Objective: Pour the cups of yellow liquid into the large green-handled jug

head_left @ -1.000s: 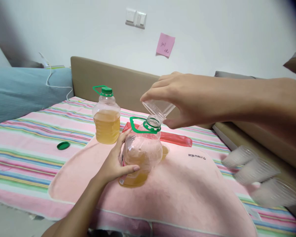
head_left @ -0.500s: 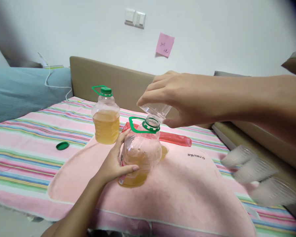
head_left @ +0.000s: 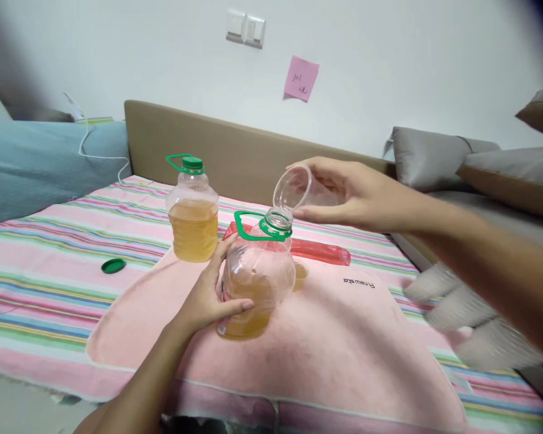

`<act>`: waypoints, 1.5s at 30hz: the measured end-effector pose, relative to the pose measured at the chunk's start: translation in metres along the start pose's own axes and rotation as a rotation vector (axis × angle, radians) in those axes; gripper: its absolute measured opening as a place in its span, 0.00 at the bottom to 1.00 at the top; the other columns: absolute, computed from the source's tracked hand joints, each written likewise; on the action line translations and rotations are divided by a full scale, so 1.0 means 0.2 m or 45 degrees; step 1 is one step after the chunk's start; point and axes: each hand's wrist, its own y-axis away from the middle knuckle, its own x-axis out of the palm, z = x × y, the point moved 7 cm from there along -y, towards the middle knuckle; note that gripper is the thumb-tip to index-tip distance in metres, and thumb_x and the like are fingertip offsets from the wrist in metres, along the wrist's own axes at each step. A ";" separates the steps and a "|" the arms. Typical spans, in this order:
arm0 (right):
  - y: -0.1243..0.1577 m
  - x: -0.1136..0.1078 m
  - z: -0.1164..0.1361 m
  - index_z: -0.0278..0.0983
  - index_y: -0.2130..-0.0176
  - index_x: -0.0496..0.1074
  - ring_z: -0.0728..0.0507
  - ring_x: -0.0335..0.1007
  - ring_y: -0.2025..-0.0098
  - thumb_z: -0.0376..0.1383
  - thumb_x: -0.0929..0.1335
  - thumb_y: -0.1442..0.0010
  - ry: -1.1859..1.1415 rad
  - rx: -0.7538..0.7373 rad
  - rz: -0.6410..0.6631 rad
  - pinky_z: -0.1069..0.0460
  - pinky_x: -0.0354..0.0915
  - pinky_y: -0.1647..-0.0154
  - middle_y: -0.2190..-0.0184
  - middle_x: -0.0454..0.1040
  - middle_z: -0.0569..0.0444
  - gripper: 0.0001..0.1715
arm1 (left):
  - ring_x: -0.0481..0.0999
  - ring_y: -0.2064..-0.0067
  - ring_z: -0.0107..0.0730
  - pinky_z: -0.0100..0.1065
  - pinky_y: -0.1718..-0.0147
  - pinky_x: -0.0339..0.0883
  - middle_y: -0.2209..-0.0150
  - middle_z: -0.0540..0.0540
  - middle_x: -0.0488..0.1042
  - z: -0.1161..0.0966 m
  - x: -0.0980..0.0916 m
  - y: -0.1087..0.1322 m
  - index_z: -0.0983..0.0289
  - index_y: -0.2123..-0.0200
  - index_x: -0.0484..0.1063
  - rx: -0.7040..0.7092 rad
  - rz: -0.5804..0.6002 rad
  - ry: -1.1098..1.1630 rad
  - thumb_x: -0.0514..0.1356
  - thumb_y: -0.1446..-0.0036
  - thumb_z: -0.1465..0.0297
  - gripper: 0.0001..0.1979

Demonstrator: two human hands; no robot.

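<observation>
My left hand (head_left: 217,295) is wrapped round the lower side of a clear plastic jug (head_left: 265,271), uncapped, with a green ring handle and yellow liquid in its lower part. The jug leans a little to the right. Above its mouth, my right hand (head_left: 344,190) grips a clear plastic cup (head_left: 294,187), tipped on its side with its rim towards the left, close over the jug's neck. No liquid shows in the cup. Behind the jug, partly hidden, stands another cup (head_left: 300,276) of yellow liquid.
A capped jug (head_left: 194,229) of yellow liquid stands at the back left. A green cap (head_left: 113,265) lies on the striped cloth (head_left: 40,277). Red plastic wrapping (head_left: 321,251) lies behind the pink mat (head_left: 344,361). Stacked clear cups (head_left: 461,307) lie at the right, below my forearm.
My right hand has turned the cup from mouth-down over the jug to lying sideways, and moved slightly right and lower. My left hand still holds the jug in place.
</observation>
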 end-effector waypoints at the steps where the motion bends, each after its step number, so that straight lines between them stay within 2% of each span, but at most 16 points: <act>1: 0.03 0.02 -0.06 0.45 0.41 0.77 0.35 0.80 0.39 0.50 0.80 0.40 -0.161 0.070 -0.080 0.38 0.75 0.34 0.40 0.83 0.51 0.32 | 0.56 0.19 0.75 0.70 0.23 0.52 0.20 0.68 0.57 0.00 0.00 0.00 0.52 0.19 0.51 -0.002 0.004 0.007 0.76 0.49 0.39 0.64; 5: 0.17 0.09 -0.34 0.45 0.45 0.76 0.37 0.81 0.40 0.55 0.81 0.44 -0.667 0.344 -0.569 0.39 0.77 0.38 0.42 0.83 0.51 0.34 | 0.56 0.19 0.74 0.69 0.22 0.51 0.20 0.69 0.57 -0.01 0.00 -0.01 0.52 0.18 0.50 -0.009 0.016 0.015 0.75 0.49 0.39 0.64; 8: 0.32 0.19 -0.59 0.49 0.45 0.74 0.39 0.82 0.45 0.58 0.81 0.46 -0.901 0.600 -0.790 0.42 0.79 0.45 0.42 0.81 0.53 0.36 | 0.58 0.20 0.74 0.69 0.23 0.54 0.21 0.70 0.59 0.01 0.00 0.00 0.53 0.19 0.49 0.000 0.016 0.001 0.75 0.49 0.38 0.65; 11: 0.48 0.30 -0.80 0.49 0.51 0.74 0.41 0.81 0.54 0.60 0.80 0.45 -1.030 0.783 -0.899 0.44 0.81 0.52 0.52 0.80 0.55 0.30 | 0.61 0.22 0.75 0.69 0.24 0.57 0.22 0.69 0.61 0.04 -0.01 0.01 0.53 0.19 0.51 -0.006 -0.007 -0.011 0.75 0.50 0.37 0.64; 14: 0.61 0.41 -0.94 0.48 0.58 0.74 0.42 0.79 0.59 0.55 0.81 0.46 -1.164 0.846 -0.910 0.45 0.81 0.55 0.57 0.79 0.56 0.25 | 0.63 0.23 0.76 0.72 0.25 0.57 0.23 0.69 0.63 0.07 -0.01 0.02 0.51 0.19 0.49 -0.026 -0.023 0.007 0.75 0.50 0.37 0.65; 17: 0.71 0.49 -1.03 0.49 0.54 0.77 0.43 0.79 0.59 0.52 0.81 0.48 -1.230 0.890 -0.924 0.45 0.80 0.54 0.55 0.79 0.56 0.25 | 0.64 0.23 0.76 0.74 0.26 0.57 0.24 0.69 0.63 0.08 -0.01 0.03 0.51 0.18 0.48 -0.031 -0.015 0.018 0.74 0.49 0.36 0.64; 19: 0.74 0.54 -1.06 0.50 0.48 0.76 0.42 0.80 0.56 0.51 0.82 0.48 -1.170 0.926 -0.851 0.44 0.79 0.50 0.52 0.79 0.55 0.31 | 0.64 0.23 0.76 0.74 0.26 0.58 0.23 0.68 0.63 0.08 -0.01 0.03 0.50 0.19 0.50 -0.021 -0.015 0.017 0.73 0.48 0.36 0.62; 22: 0.76 0.54 -1.07 0.48 0.43 0.73 0.39 0.80 0.48 0.52 0.84 0.51 -0.875 0.894 -0.788 0.41 0.76 0.42 0.44 0.77 0.51 0.41 | 0.64 0.24 0.75 0.73 0.27 0.60 0.23 0.66 0.64 0.06 -0.02 0.02 0.48 0.20 0.53 0.016 -0.020 0.005 0.74 0.48 0.36 0.60; 25: 0.77 0.50 -1.03 0.46 0.48 0.71 0.35 0.76 0.40 0.55 0.84 0.50 -0.594 0.784 -0.839 0.39 0.74 0.40 0.41 0.76 0.48 0.38 | 0.66 0.24 0.74 0.72 0.28 0.62 0.24 0.65 0.65 0.05 -0.02 0.01 0.48 0.21 0.54 0.035 -0.027 -0.030 0.73 0.48 0.36 0.59; 27: 0.76 0.49 -1.00 0.45 0.49 0.72 0.34 0.75 0.39 0.55 0.82 0.45 -0.482 0.727 -0.850 0.38 0.74 0.40 0.41 0.76 0.47 0.34 | 0.66 0.25 0.74 0.71 0.28 0.62 0.25 0.66 0.65 0.05 -0.03 0.02 0.49 0.21 0.54 0.031 -0.040 -0.040 0.73 0.47 0.36 0.59; 29: 0.75 0.48 -0.97 0.46 0.46 0.74 0.35 0.75 0.40 0.55 0.80 0.42 -0.390 0.675 -0.853 0.37 0.74 0.38 0.39 0.76 0.47 0.32 | 0.67 0.25 0.74 0.71 0.28 0.61 0.25 0.66 0.66 0.05 -0.03 0.02 0.49 0.20 0.54 0.019 -0.050 -0.033 0.73 0.47 0.36 0.59; 34: 0.71 0.50 -0.91 0.46 0.35 0.75 0.35 0.77 0.45 0.54 0.78 0.39 -0.177 0.564 -0.852 0.32 0.73 0.37 0.39 0.74 0.44 0.37 | 0.66 0.25 0.77 0.73 0.28 0.61 0.24 0.68 0.62 0.06 -0.03 0.03 0.50 0.19 0.50 0.001 -0.070 -0.020 0.74 0.49 0.37 0.63; 39: 0.69 0.50 -0.87 0.45 0.40 0.69 0.33 0.77 0.36 0.48 0.81 0.41 -0.180 0.423 -0.950 0.32 0.73 0.35 0.37 0.77 0.44 0.36 | 0.63 0.24 0.77 0.72 0.28 0.59 0.25 0.69 0.64 0.06 -0.03 0.03 0.52 0.20 0.53 0.007 -0.081 -0.018 0.73 0.48 0.37 0.61; 43: 0.69 0.50 -0.87 0.45 0.40 0.73 0.34 0.79 0.39 0.47 0.81 0.40 -0.167 0.412 -1.009 0.33 0.76 0.37 0.39 0.78 0.45 0.33 | 0.70 0.27 0.74 0.71 0.29 0.63 0.27 0.67 0.68 0.06 -0.04 0.02 0.50 0.21 0.56 0.058 -0.094 -0.019 0.74 0.47 0.39 0.58; 45: 0.69 0.52 -0.86 0.46 0.36 0.72 0.34 0.79 0.40 0.47 0.80 0.39 -0.149 0.383 -1.018 0.34 0.77 0.38 0.39 0.78 0.45 0.36 | 0.71 0.28 0.73 0.70 0.29 0.64 0.27 0.67 0.68 0.05 -0.04 0.02 0.50 0.22 0.57 0.079 -0.098 -0.020 0.75 0.47 0.39 0.57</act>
